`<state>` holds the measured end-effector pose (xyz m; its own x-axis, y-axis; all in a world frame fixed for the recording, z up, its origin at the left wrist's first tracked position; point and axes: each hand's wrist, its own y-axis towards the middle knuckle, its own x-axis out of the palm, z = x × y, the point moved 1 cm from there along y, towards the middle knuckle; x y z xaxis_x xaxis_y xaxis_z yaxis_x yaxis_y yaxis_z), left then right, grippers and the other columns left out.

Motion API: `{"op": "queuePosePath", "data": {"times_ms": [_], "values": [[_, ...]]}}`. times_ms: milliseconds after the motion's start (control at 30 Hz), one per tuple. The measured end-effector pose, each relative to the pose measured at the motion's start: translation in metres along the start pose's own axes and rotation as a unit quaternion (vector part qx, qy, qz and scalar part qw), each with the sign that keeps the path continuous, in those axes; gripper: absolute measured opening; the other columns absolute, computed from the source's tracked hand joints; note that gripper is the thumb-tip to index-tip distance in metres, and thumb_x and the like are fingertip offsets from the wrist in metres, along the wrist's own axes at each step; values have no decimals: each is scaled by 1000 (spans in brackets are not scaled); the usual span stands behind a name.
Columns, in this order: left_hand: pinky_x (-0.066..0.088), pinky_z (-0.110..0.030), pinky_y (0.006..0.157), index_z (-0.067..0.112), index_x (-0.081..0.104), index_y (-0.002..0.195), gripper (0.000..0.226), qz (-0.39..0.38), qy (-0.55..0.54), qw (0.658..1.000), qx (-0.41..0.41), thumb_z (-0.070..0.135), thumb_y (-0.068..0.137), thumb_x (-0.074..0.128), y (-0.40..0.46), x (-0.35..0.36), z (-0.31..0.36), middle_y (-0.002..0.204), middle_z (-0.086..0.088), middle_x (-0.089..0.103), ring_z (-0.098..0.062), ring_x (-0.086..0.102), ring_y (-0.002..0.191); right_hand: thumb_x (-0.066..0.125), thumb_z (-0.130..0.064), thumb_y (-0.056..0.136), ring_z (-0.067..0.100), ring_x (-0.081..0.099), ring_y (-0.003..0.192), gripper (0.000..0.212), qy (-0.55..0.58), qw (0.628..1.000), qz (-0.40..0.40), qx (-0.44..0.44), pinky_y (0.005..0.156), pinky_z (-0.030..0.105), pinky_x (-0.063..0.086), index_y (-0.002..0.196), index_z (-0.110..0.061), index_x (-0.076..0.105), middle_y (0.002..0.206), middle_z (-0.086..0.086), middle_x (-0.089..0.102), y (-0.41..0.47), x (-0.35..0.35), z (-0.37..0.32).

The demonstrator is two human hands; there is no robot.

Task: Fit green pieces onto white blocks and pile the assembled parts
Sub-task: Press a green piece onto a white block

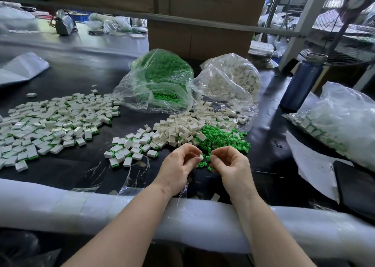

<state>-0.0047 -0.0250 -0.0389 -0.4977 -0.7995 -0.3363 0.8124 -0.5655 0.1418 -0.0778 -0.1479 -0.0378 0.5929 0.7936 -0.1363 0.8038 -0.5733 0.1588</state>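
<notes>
White block (pixel 200 156) in left-hand grip (pixel 181 164), beside right hand's (pixel 229 164) green piece (pixel 208 157).

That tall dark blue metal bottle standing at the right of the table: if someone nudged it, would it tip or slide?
The tall dark blue metal bottle looks narrow for its height, so a push near its steel cap would probably tip it. Once down, its round body would likely roll. It stands on the smooth black tabletop, so a low push might slide it instead.

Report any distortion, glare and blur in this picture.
Head view: wide-angle bowing curves the foam table edge; window light glares off the green-piece bag and white-block bag; the far bench and fan look soft; hands are sharp.
</notes>
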Motion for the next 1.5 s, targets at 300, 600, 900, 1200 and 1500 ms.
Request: {"op": "queuePosePath", "data": {"times_ms": [300, 600, 900, 1200, 1500], "values": [[54, -35, 85, 25, 67, 96, 21, 15, -62, 998, -28, 8, 83, 67, 1, -1, -4, 85, -1, 65, -18, 64, 81, 64, 4, 83, 8, 63, 61, 19, 40, 999, -5, 11, 60, 20, 55, 78, -14, 66, 69, 1, 68, -1, 1, -2], [53, -19, 69, 21, 65, 90, 18, 33, -157, 987, -28, 4, 88, 59, 1, -2, -4, 77, -1, 59, -10, 59, 70, 67, -1, 82, 10, 64, 72, 18, -20, 999, -23, -11, 70, 29, 56, 76, -18, 65, 72, -3, 67, -2, 1, -3], [54, -19, 66, 13, 61, 88, 9, 5, -162, 986, -41, 3, 87, 60, 2, 0, -5, 75, -4, 66, -8, 62, 64, 66, 0, 82, 8, 61, 62, 16, -8, 999, -37, -9, 65, 26, 55, 76, -15, 65, 68, 0, 66, -3, 2, -4], [53, -21, 65, 12, 58, 88, 7, 3, -156, 987, -42, 5, 88, 59, 2, 0, -3, 75, -4, 65, -13, 60, 66, 72, -6, 78, 11, 59, 57, 14, -53, 998, -33, -15, 60, 33, 54, 70, -15, 65, 60, -1, 65, -4, 5, -4], [51, -16, 67, 14, 65, 85, 11, -13, -117, 992, -33, 7, 89, 59, 1, 1, -2, 77, -4, 67, -7, 62, 69, 64, 1, 84, 7, 61, 54, 17, -21, 999, -44, -9, 55, 21, 52, 76, -14, 63, 62, 0, 66, -4, 5, -3]]}}
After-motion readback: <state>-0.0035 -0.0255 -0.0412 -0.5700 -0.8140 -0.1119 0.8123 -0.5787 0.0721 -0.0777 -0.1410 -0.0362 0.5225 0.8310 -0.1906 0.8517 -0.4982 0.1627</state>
